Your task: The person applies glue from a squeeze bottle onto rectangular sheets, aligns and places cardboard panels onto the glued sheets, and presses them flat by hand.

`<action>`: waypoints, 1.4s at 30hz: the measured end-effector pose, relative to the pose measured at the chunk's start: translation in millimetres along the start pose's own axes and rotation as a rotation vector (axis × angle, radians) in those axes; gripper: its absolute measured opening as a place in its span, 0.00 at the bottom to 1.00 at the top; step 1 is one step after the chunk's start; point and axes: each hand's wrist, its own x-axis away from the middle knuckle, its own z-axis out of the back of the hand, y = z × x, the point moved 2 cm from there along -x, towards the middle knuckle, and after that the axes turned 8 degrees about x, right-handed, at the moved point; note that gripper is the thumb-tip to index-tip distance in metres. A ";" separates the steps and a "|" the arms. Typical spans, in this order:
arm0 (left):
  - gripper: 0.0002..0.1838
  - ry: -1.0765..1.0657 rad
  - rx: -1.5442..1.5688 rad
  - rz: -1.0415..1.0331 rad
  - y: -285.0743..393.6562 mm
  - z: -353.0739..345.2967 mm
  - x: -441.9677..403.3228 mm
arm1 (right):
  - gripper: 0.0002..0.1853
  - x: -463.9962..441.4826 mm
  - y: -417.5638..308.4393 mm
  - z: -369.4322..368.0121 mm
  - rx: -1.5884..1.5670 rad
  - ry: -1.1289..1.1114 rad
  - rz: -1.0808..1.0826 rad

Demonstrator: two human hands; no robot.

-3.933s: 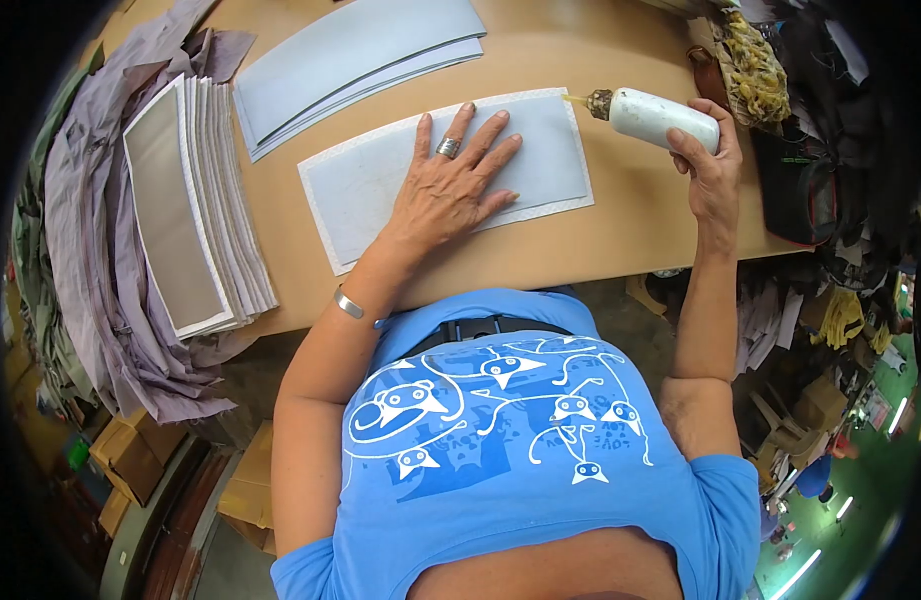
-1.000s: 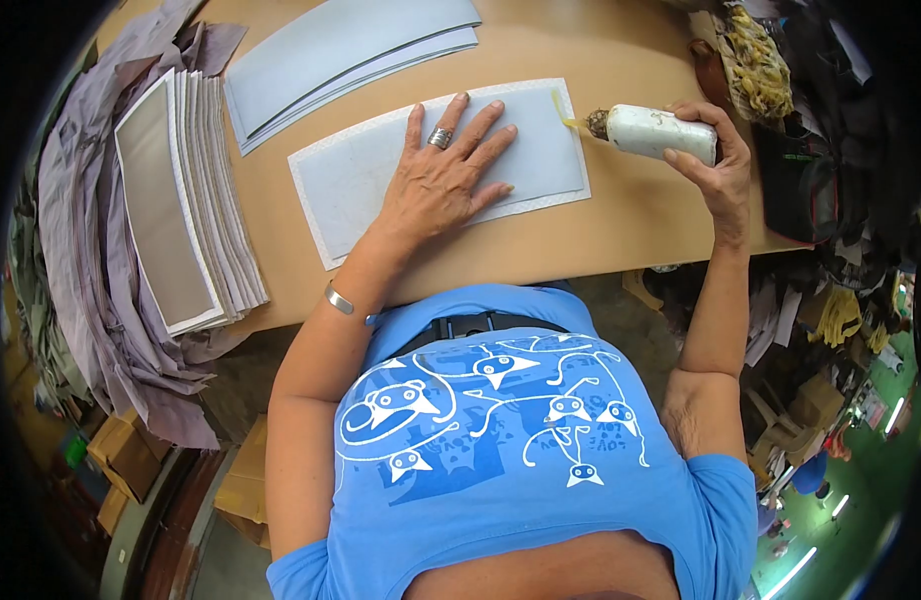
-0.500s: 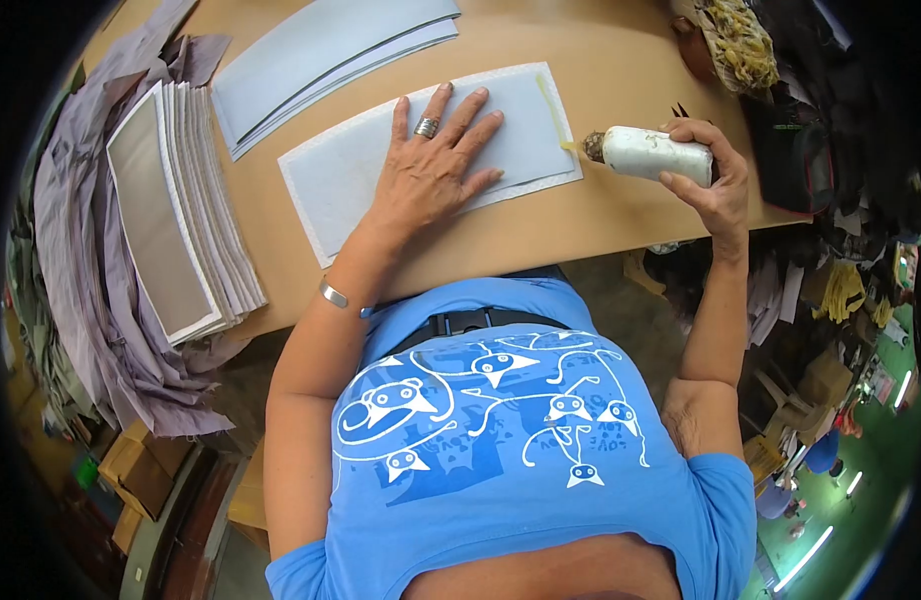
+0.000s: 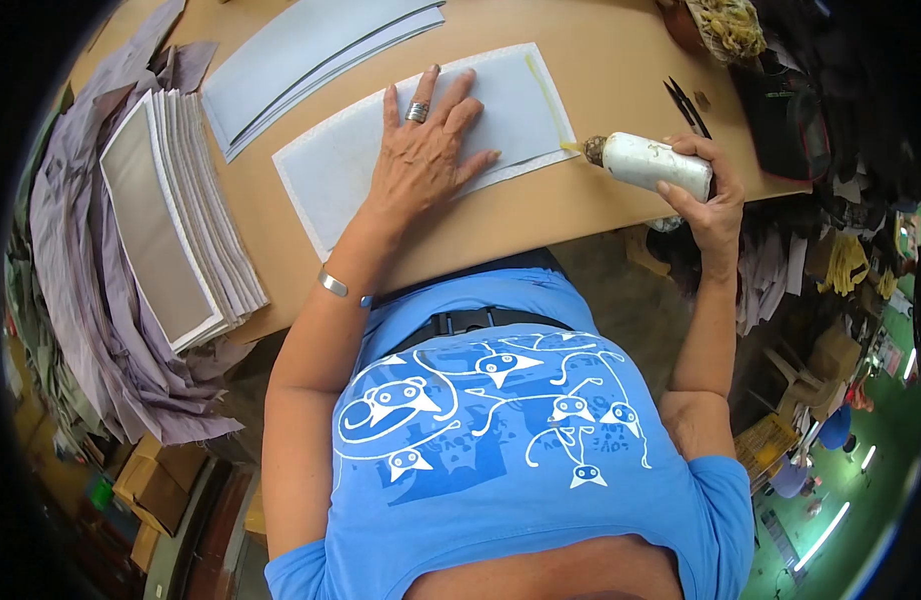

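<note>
My left hand [image 4: 421, 150] presses on a pale blue panel [image 4: 331, 170] with a white textured border, its fingers apart and holding nothing. My right hand [image 4: 709, 190] grips a white bottle [image 4: 649, 160] tilted sideways, its crusted brown nozzle pointing left. The tip is at the panel's right edge, near the lower right corner. A yellowish strip of glue [image 4: 546, 92] runs down the panel's right side.
Other pale blue panels [image 4: 301, 50] lie at the back. On the left are a stack of bordered panels [image 4: 156, 220] and grey-purple fabric [image 4: 86, 270]. Dark pointed tools [image 4: 689, 106] and a black bag [image 4: 789, 125] are at the right.
The bottle has moved down along the panel's right edge, and the yellowish strip has grown longer. The table and panels appear higher and further left in view. Dark tools now show at the right.
</note>
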 end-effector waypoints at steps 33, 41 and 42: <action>0.17 -0.298 0.401 0.027 -54.3 45.4 -1.3 | 0.22 63.9 -57.6 -90.9 0.136 0.176 0.119; 0.16 -0.266 0.391 0.042 -59.0 46.8 -0.7 | 0.23 63.9 -69.0 -108.3 0.108 0.132 0.219; 0.16 -0.275 0.370 0.050 -57.4 49.3 -1.2 | 0.23 63.2 -70.2 -110.0 0.111 0.127 0.234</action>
